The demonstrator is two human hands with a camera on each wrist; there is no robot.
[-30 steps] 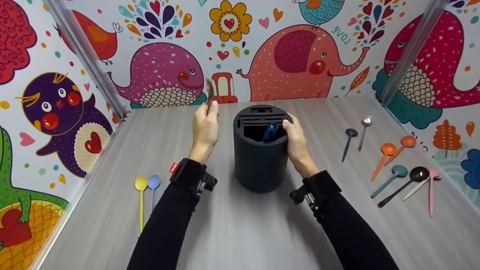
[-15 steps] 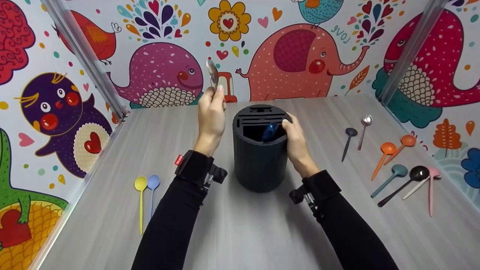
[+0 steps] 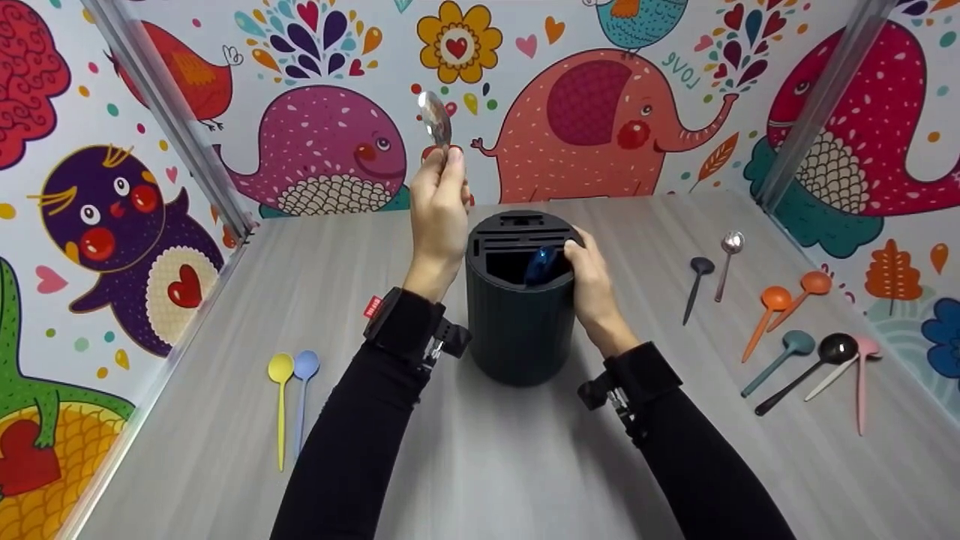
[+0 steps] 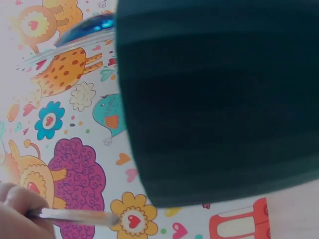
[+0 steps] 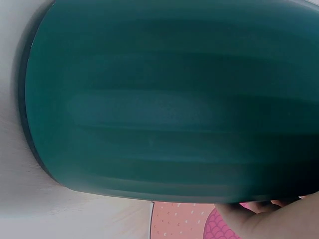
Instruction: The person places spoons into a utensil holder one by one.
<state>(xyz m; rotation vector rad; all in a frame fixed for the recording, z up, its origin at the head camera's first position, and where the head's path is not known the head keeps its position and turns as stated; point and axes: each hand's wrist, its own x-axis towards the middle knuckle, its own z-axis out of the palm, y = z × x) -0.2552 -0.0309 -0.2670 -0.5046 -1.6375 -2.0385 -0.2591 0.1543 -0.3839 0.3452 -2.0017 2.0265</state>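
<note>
My left hand [image 3: 441, 217] pinches a silver metal spoon [image 3: 435, 118], bowl up, above and to the left of a dark green utensil holder [image 3: 520, 330]. In the left wrist view the spoon's handle end [image 4: 75, 216] sticks out below the fingers. The holder stands upright on the table, its top divided into slots and one larger opening. A shiny blue utensil [image 3: 541, 265] pokes out of that opening; its lower part is hidden. My right hand [image 3: 594, 281] grips the holder's right side, thumb on the rim, and the right wrist view shows its ribbed wall [image 5: 164, 109].
A yellow spoon [image 3: 281, 367] and a light blue spoon [image 3: 306, 365] lie at the left. Across the right side are several spoons and ladles, among them a silver spoon [image 3: 733, 242], an orange one [image 3: 775, 298], a black ladle [image 3: 837, 348] and a pink one [image 3: 866, 346]. Patterned walls surround the table.
My left hand has risen and moved right, toward the holder, carrying the spoon upright with more of its bowl facing me. The right hand and the holder have stayed in place.
</note>
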